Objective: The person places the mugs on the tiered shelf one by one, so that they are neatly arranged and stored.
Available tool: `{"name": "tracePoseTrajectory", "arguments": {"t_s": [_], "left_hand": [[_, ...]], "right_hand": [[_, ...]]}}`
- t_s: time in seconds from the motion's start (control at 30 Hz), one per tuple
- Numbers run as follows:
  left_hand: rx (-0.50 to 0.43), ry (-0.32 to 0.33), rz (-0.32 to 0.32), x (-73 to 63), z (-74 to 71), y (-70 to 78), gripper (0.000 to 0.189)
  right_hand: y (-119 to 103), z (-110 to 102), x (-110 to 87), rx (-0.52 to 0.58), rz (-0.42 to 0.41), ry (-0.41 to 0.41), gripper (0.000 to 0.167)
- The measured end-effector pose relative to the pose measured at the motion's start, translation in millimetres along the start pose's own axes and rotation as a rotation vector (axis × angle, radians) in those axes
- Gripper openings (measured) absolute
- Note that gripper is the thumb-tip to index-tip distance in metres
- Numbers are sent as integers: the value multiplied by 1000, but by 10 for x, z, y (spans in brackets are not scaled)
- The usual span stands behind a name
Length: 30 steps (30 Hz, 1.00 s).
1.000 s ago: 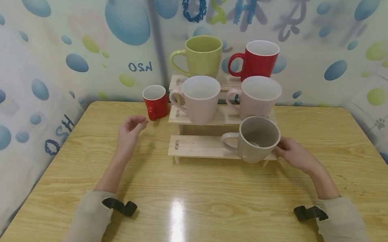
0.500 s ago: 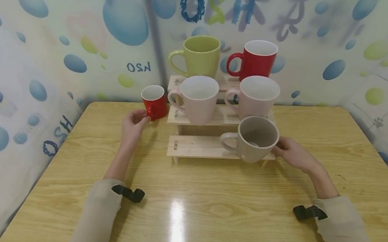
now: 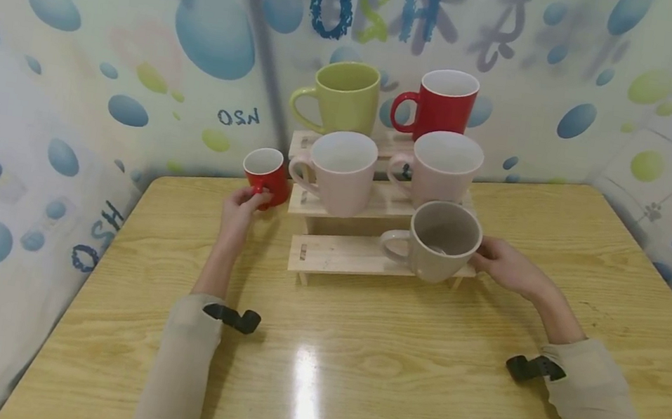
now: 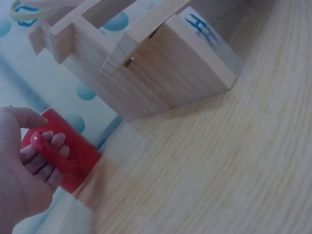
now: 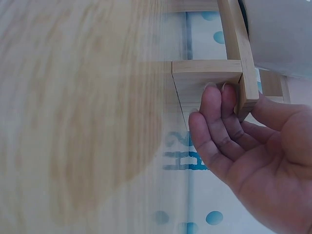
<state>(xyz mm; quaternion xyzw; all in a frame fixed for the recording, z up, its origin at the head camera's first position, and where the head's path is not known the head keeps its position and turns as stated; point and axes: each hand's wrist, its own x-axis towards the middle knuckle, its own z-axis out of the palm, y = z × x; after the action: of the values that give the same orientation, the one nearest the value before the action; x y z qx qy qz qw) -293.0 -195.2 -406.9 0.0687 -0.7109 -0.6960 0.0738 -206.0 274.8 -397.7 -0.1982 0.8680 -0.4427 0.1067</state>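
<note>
A small red mug (image 3: 279,182) with a white inside stands on the table, left of a tiered wooden rack (image 3: 336,253). My left hand (image 3: 237,209) is at its handle. In the left wrist view, the fingers curl through the mug handle (image 4: 51,155) and the thumb sits above, apart from them. My right hand (image 3: 513,267) holds the right end of the rack's lowest shelf. Seen from the right wrist, the fingers lie under the shelf end (image 5: 248,95) with the thumb on the other side. Just beside that hand, a greyish-beige mug (image 3: 440,251) stands on this shelf.
Two pale pink mugs, one left (image 3: 343,178) and one right (image 3: 443,167), occupy the middle shelf. A lime green mug (image 3: 347,101) and a larger red mug (image 3: 445,107) stand on top. A patterned wall covering (image 3: 219,31) encloses the table (image 3: 378,371) behind and at both sides.
My left hand has moved forward and right to the small red mug, and its fingers now hook the handle. The right hand stays at the rack.
</note>
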Motion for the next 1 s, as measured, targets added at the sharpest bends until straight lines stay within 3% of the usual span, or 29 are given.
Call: {"name": "tracePoseTrajectory", "arguments": {"t_s": [0.17, 0.37, 0.73, 1.0], "left_hand": [[-44, 1, 1, 27, 6, -39, 10], [-107, 48, 26, 8, 49, -74, 16], [-45, 298, 2, -42, 11, -151, 20], [-77, 296, -10, -150, -75, -106, 23]], "right_hand": [[-6, -2, -1, 2, -2, 2, 42], [-11, -2, -9, 10, -2, -1, 42], [-2, 3, 3, -6, -1, 2, 39], [-22, 12, -5, -13, -6, 13, 39]]}}
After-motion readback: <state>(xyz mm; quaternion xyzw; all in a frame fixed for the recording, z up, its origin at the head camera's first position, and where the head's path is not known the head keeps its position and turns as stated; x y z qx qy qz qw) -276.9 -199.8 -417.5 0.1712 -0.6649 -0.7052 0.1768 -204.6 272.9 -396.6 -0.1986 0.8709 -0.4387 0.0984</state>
